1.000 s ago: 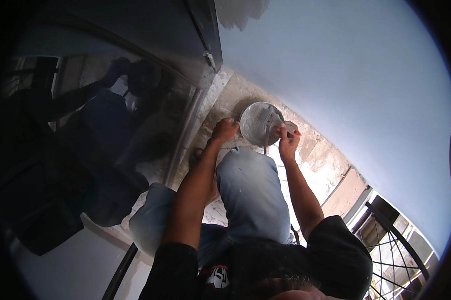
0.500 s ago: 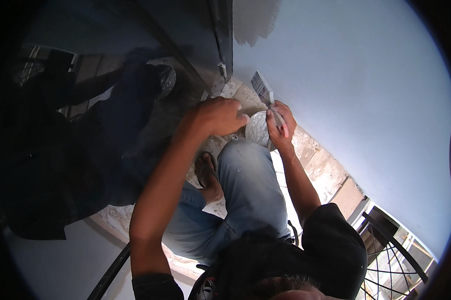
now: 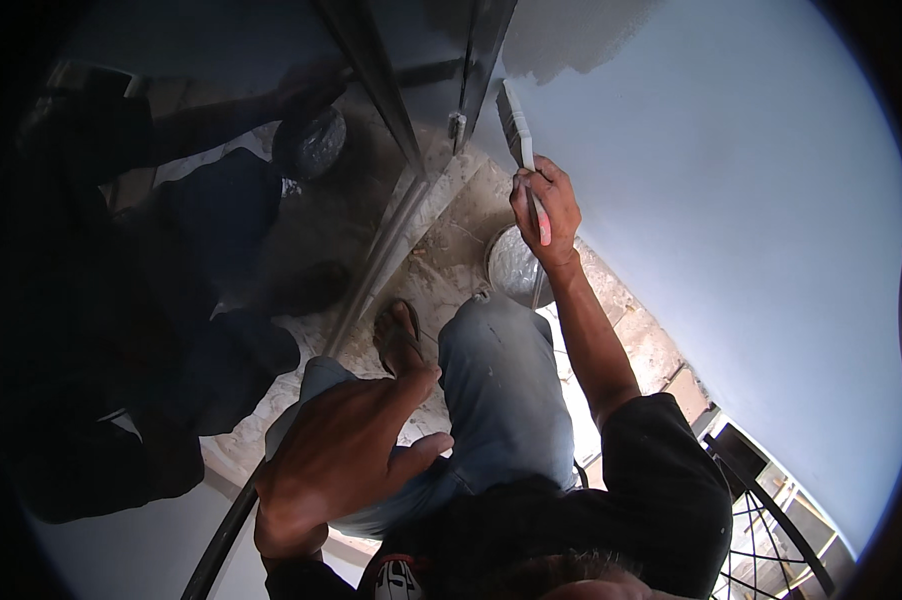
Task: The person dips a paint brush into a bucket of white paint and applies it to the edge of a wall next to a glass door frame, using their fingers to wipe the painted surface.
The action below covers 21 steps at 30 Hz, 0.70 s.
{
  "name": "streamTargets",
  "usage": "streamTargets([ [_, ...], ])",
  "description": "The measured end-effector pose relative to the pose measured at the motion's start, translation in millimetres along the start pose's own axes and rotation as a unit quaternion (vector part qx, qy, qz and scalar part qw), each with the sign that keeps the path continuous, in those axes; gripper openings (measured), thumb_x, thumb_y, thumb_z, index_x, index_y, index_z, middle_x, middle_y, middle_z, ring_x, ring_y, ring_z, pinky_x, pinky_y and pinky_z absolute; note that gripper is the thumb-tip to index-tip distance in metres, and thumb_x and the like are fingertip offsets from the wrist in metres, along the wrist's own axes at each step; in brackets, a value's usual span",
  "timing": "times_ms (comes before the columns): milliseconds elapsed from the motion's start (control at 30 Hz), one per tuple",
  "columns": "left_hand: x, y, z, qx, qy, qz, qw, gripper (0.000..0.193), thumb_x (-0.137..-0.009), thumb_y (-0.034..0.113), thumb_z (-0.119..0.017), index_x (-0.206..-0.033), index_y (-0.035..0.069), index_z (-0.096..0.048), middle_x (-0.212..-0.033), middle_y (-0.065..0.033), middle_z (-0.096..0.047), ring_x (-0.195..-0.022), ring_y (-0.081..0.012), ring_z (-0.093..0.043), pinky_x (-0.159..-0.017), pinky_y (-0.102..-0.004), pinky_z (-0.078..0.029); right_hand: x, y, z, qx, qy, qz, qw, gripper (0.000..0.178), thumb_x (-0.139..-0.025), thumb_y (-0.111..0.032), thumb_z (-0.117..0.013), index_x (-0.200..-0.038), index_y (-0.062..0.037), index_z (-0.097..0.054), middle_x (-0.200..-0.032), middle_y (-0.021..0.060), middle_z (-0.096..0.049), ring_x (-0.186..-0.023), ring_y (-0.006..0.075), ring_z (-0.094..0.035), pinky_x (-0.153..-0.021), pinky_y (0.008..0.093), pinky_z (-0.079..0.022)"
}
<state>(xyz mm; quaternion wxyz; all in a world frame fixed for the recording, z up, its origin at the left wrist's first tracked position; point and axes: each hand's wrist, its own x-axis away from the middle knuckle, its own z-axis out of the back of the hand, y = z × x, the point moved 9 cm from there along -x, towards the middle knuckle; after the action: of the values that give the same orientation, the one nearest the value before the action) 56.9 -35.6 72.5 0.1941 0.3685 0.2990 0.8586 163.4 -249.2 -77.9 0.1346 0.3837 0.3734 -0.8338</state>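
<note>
Right hand (image 3: 544,205) is gripping one paintbrush (image 3: 520,135) above the paint bucket (image 3: 514,266); its fingers are hiding the handle, and the long axis is running up-left, bristles toward the pale wall (image 3: 731,200). One bucket is showing, its right side hidden behind the forearm. Left hand (image 3: 336,460), below the bucket, is hanging loosely open, holding nothing.

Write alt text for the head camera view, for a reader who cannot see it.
Seen from above, a person's right hand holds a paintbrush up against a pale wall, near a darker patch at the top. The left hand hangs open and empty near the camera, above jeans-clad legs, a sandalled foot and a paint bucket on the stone floor.
</note>
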Motion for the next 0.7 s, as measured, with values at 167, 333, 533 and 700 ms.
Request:
streamTargets([
  [167,4,-1,-1,-0.006,0.016,-0.015,1.000,0.059,-0.086,0.036,-0.075,-0.130,0.001,-0.057,-0.105,-0.0168,-0.070,-0.095,-0.0348,-0.068,-0.083,-0.0418,-0.053,2,6,-11,0.017,-0.025,-0.001,1.000,0.026,-0.078,0.005,-0.075,-0.100,-0.0047,-0.065,-0.113,0.0162,-0.065,-0.089,0.0285,-0.071,-0.070,0.0347,-0.060],
  [333,4,-5,-3,-0.007,0.037,-0.042,0.998,0.060,-0.085,0.037,-0.076,-0.130,0.002,-0.057,-0.102,-0.0173,-0.070,-0.093,-0.0343,-0.069,-0.080,-0.0422,-0.054,-3,-2,-11,0.035,-0.028,-0.009,0.999,0.025,-0.079,0.004,-0.074,-0.101,-0.0047,-0.065,-0.113,0.0158,-0.064,-0.090,0.0291,-0.070,-0.072,0.0351,-0.060],
  [533,5,-4,0,-0.017,0.033,-0.042,0.998,0.060,-0.086,0.038,-0.074,-0.130,0.002,-0.056,-0.102,-0.0179,-0.070,-0.092,-0.0343,-0.069,-0.079,-0.0426,-0.054,-6,-8,-7,0.032,-0.009,-0.003,0.999,0.027,-0.079,0.003,-0.074,-0.103,-0.0049,-0.064,-0.113,0.0160,-0.064,-0.091,0.0299,-0.070,-0.072,0.0353,-0.060],
  [700,9,-6,0,-0.017,0.044,-0.046,0.998,0.060,-0.087,0.039,-0.073,-0.131,0.002,-0.055,-0.101,-0.0176,-0.070,-0.092,-0.0342,-0.069,-0.079,-0.0428,-0.054,-9,-11,-11,0.049,-0.022,-0.004,0.999,0.029,-0.078,0.004,-0.074,-0.104,-0.0054,-0.063,-0.113,0.0168,-0.064,-0.091,0.0299,-0.070,-0.072,0.0352,-0.060],
])
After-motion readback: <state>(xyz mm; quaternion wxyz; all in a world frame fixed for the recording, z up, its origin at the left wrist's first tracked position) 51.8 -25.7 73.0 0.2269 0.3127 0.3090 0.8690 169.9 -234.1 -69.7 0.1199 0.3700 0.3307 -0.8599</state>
